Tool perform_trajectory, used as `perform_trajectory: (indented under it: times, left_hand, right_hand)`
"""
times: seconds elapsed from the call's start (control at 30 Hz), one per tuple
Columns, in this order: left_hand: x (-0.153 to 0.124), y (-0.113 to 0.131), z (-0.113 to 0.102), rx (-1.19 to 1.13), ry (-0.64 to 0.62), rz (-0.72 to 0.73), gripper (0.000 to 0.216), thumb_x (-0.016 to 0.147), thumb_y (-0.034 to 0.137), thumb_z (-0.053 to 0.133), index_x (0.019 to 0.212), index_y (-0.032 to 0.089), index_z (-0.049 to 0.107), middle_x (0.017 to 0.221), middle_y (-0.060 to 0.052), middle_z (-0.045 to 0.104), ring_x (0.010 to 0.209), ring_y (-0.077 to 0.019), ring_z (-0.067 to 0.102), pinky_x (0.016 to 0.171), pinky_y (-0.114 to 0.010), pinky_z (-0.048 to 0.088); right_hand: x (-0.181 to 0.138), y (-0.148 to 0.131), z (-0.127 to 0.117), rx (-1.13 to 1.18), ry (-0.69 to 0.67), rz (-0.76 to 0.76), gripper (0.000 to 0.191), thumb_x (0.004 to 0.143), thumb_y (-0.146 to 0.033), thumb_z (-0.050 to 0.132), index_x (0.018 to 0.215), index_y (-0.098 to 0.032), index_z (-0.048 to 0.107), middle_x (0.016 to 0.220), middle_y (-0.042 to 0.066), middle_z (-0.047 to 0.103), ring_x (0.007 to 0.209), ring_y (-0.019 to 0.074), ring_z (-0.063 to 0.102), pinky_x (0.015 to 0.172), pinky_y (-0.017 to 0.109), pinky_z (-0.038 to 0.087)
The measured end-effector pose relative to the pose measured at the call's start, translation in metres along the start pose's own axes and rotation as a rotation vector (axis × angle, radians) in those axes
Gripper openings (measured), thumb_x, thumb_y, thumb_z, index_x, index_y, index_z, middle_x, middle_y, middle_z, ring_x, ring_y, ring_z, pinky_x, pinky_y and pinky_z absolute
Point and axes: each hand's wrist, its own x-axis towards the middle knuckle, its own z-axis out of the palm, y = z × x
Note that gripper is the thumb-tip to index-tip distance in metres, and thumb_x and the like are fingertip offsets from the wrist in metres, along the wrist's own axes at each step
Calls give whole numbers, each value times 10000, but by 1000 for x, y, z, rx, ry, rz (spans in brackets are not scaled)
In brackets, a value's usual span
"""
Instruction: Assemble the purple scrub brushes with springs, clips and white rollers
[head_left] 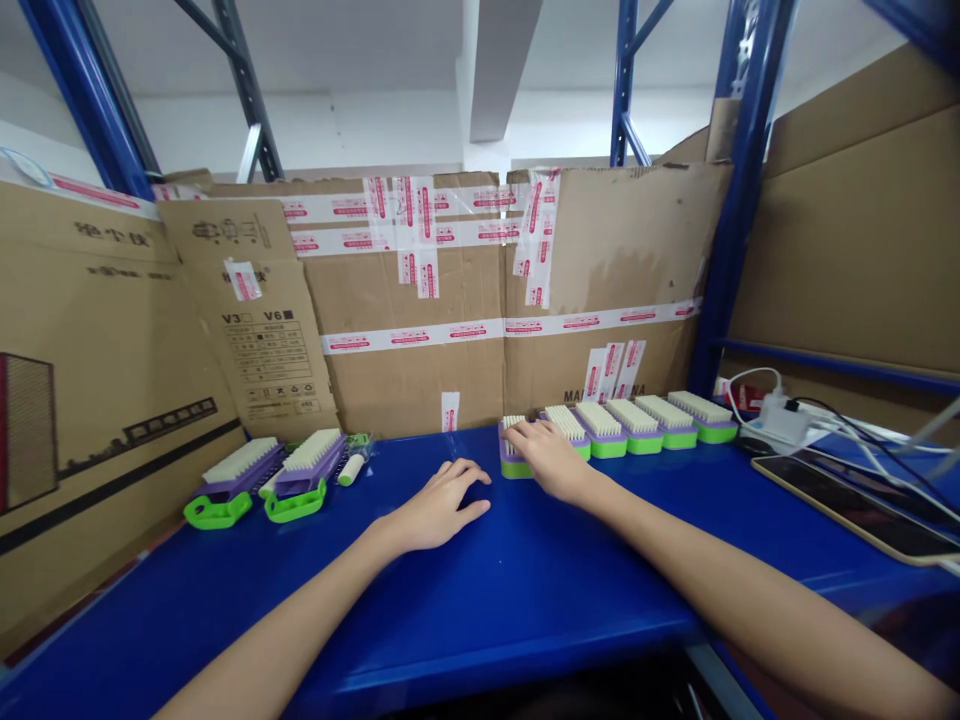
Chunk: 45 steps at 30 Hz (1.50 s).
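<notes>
My right hand (546, 456) rests on top of the leftmost brush (511, 462) of a row of purple and green scrubbing brushes (637, 424) with cream bristles, its fingers curled over the bristles. My left hand (442, 503) lies flat on the blue shelf surface (525, 580), fingers spread, holding nothing, a short way left of that brush. Two more brushes with green loop handles (259, 480) lie at the left, beside a small white and green piece (352, 465).
Taped cardboard boxes (465, 300) wall in the back and left. Blue rack posts (739, 200) stand at the right. A white charger with cables (784, 415) and a flat phone or tablet (855, 505) lie at the right edge.
</notes>
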Motion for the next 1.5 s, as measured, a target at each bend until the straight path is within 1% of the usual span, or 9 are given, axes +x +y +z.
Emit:
perform_trajectory:
  times: [0.07,0.17,0.4,0.57,0.73,1.03,1.27,1.4,1.5]
  left_hand:
    - [0,-1,1,19,-9,-21,362,1083,481,541,1351,255,632,1443,-107,605,1355,-314,565,1209,-552,414]
    - [-1,-3,1,36,-15,-28,388,1088,509,526,1368,259,624,1456,-104,594,1351,-319,559,1201,-553,420]
    - [0,-3,1,42,-37,-21,392,1092,501,522,1389,258,604,1464,-111,590,1364,-316,553,1212,-553,405]
    - [0,-3,0,38,-36,-11,398,1091,512,521,1388,261,609,1457,-108,600,1370,-316,554,1222,-559,396]
    - [0,-2,-2,29,-54,-22,415,1091,519,515,1400,256,599,1467,-111,590,1376,-315,547,1230,-564,387]
    - [0,-3,-2,31,-58,-17,407,1089,506,519,1407,265,598,1469,-107,593,1377,-318,539,1228,-562,388]
    - [0,-2,-2,31,-56,-15,414,1092,510,517,1416,266,597,1476,-102,592,1388,-316,534,1229,-545,394]
    - [-1,-2,-3,31,-59,-10,428,1095,520,506,1419,256,597,1475,-112,592,1375,-317,541,1225,-550,396]
    - [-1,-1,-3,31,-53,0,438,1095,533,499,1415,254,603,1464,-114,601,1359,-320,550,1216,-553,407]
  right_hand:
    - [0,0,-2,-18,-11,7,544,937,66,448,1423,-146,570,1427,151,650,1306,292,610,1123,434,377]
    - [0,0,-3,-33,-21,26,551,946,52,440,1443,-154,559,1443,158,651,1313,297,620,1127,440,381]
    - [0,3,-2,-50,-35,51,593,919,76,436,1464,-134,536,1472,171,645,1374,295,608,1186,458,351]
    - [1,5,-2,-68,-41,75,566,920,71,450,1433,-145,550,1469,181,649,1379,294,614,1200,467,343]
    - [0,8,-4,-90,-49,94,603,884,90,475,1429,-154,561,1471,182,653,1369,302,625,1219,477,322]
    - [1,12,-5,-118,-66,141,628,909,70,462,1484,-167,544,1514,191,629,1372,323,615,1192,509,352]
    - [0,12,-10,-126,-88,157,671,876,103,464,1480,-179,542,1524,170,624,1405,312,589,1226,519,317]
    - [-1,12,-11,-125,-92,160,644,879,98,473,1452,-184,556,1509,160,633,1393,307,594,1220,510,323]
    - [-1,12,-11,-122,-82,163,580,920,68,465,1435,-179,564,1482,167,645,1365,309,608,1176,493,370]
